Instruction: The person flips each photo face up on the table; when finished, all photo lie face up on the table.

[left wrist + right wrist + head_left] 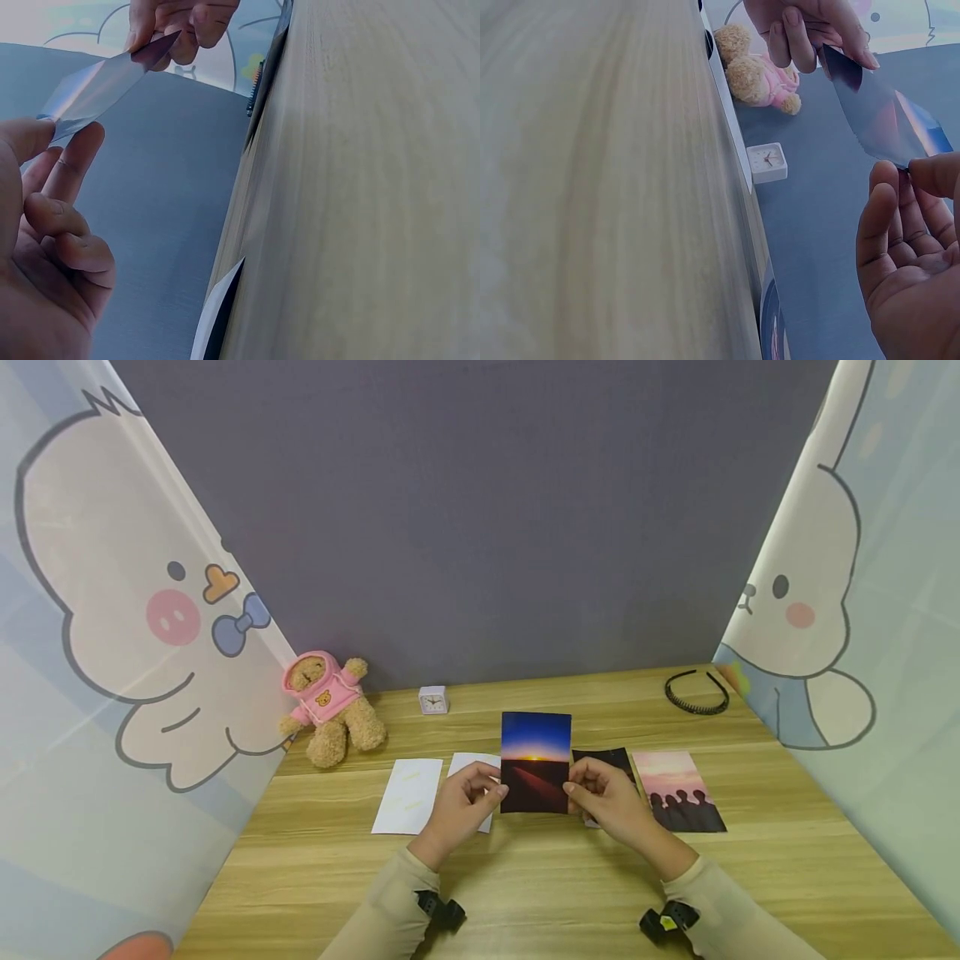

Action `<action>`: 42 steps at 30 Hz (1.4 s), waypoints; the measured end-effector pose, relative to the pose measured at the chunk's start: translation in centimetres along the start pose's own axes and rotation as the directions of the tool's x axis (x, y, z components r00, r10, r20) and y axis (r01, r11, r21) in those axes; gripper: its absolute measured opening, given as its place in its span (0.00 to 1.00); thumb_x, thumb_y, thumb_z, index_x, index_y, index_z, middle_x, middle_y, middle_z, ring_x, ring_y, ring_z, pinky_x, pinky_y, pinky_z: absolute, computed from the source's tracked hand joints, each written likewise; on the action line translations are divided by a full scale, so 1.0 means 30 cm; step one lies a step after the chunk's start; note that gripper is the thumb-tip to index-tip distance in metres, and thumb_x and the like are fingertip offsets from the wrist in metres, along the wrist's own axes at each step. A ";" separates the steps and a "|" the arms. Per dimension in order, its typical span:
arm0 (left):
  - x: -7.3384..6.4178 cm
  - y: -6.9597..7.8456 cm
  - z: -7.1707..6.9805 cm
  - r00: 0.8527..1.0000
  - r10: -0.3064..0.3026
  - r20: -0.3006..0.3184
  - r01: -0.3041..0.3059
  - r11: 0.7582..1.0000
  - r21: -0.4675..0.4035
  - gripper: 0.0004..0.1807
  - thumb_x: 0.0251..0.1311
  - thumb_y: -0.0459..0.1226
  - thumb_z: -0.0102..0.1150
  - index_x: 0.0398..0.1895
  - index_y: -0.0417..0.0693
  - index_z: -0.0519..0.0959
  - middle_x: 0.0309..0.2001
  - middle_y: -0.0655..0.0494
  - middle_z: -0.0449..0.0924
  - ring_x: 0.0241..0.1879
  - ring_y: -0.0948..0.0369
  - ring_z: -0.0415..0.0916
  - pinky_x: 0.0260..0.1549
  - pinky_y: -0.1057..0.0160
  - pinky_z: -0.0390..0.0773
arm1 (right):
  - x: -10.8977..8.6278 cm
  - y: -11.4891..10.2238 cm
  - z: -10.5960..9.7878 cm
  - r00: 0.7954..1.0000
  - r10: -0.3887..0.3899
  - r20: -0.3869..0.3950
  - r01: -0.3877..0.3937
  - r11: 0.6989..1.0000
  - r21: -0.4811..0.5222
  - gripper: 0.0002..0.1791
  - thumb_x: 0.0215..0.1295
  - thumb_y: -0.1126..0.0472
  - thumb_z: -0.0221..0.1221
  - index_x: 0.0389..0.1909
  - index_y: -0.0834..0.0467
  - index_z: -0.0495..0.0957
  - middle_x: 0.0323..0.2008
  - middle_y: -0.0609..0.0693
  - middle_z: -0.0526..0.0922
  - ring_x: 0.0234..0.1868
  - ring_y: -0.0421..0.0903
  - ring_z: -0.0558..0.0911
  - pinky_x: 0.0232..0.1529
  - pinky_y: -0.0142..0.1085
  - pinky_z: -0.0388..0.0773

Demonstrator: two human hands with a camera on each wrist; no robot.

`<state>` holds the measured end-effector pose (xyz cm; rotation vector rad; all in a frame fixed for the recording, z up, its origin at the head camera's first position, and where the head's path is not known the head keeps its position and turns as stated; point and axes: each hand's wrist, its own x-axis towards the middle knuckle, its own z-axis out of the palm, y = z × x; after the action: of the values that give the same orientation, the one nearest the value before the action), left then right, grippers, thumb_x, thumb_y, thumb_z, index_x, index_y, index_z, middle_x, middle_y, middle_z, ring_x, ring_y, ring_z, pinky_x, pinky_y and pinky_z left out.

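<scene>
A glossy photo print [536,763] of a sunset over a dark road is held up above the table, between both hands. My left hand [462,804] pinches its left edge between thumb and fingers. At the right edge, my right hand [609,799] pinches it the same way. In the left wrist view the photo [101,90] is seen from the side, clear of the tabletop. Behind the left hand lies a white sheet [480,762], partly hidden. A dark photo [617,758] lies behind the right hand, also partly covered.
Another white sheet [407,796] lies at left, and a pink-sky photo with silhouettes [678,789] at right. Toward the back are a teddy bear in a pink hoodie [330,700], a small white clock [433,700] and a black headband [696,706]. A grey panel [480,527] stands behind the table.
</scene>
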<state>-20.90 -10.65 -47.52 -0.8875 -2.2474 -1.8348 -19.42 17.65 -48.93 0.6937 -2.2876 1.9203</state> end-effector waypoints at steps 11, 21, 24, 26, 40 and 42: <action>0.000 0.033 0.005 0.999 -0.031 0.023 0.032 0.999 -0.044 0.11 0.68 0.25 0.64 0.52 0.30 0.79 0.32 0.30 0.84 0.17 0.72 0.62 0.20 0.73 0.63 | 0.002 0.003 0.003 0.999 0.010 -0.031 -0.010 1.000 -0.013 0.05 0.78 0.64 0.60 0.46 0.63 0.77 0.29 0.58 0.83 0.24 0.61 0.80 0.21 0.47 0.81; -0.003 0.029 0.000 1.000 -0.022 0.003 0.022 1.000 -0.022 0.14 0.65 0.20 0.60 0.53 0.33 0.80 0.33 0.37 0.85 0.17 0.72 0.59 0.18 0.72 0.60 | 0.003 0.004 0.002 0.999 0.006 -0.046 -0.006 1.000 -0.016 0.06 0.77 0.66 0.60 0.50 0.63 0.77 0.32 0.59 0.83 0.26 0.63 0.82 0.24 0.47 0.83; -0.001 -0.005 -0.002 1.000 -0.029 0.010 0.029 1.000 -0.002 0.15 0.65 0.19 0.60 0.54 0.32 0.79 0.34 0.37 0.85 0.16 0.70 0.58 0.19 0.73 0.60 | 0.002 0.002 0.002 0.999 0.015 -0.048 -0.016 1.000 -0.012 0.07 0.77 0.66 0.60 0.51 0.63 0.77 0.33 0.59 0.83 0.27 0.65 0.82 0.25 0.47 0.83; 0.000 -0.032 -0.002 1.000 -0.029 0.010 0.029 1.000 0.008 0.17 0.65 0.19 0.60 0.56 0.33 0.79 0.36 0.37 0.85 0.16 0.68 0.58 0.18 0.73 0.59 | 0.002 0.000 0.003 0.999 0.018 -0.051 -0.019 1.000 -0.009 0.07 0.77 0.67 0.60 0.51 0.63 0.77 0.33 0.59 0.83 0.28 0.66 0.81 0.25 0.47 0.83; 0.002 -0.085 -0.013 0.999 0.011 0.038 -0.010 1.000 -0.026 0.22 0.69 0.27 0.64 0.64 0.47 0.76 0.40 0.46 0.84 0.15 0.68 0.58 0.14 0.70 0.61 | 0.004 -0.003 0.003 0.997 0.028 -0.074 -0.028 1.000 -0.007 0.08 0.77 0.67 0.60 0.53 0.63 0.77 0.34 0.59 0.83 0.28 0.60 0.83 0.26 0.47 0.83; 0.002 -0.085 -0.014 0.999 0.011 0.040 -0.010 1.000 -0.023 0.23 0.70 0.28 0.63 0.65 0.49 0.76 0.40 0.48 0.84 0.14 0.69 0.58 0.13 0.70 0.61 | 0.005 -0.003 0.003 0.997 0.025 -0.075 -0.026 1.000 -0.006 0.08 0.77 0.68 0.60 0.53 0.63 0.76 0.34 0.59 0.83 0.28 0.60 0.83 0.26 0.47 0.83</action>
<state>-22.34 -11.27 -49.60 -0.9466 -2.2454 -1.8582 -19.48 17.52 -48.81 0.5847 -2.2680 1.9145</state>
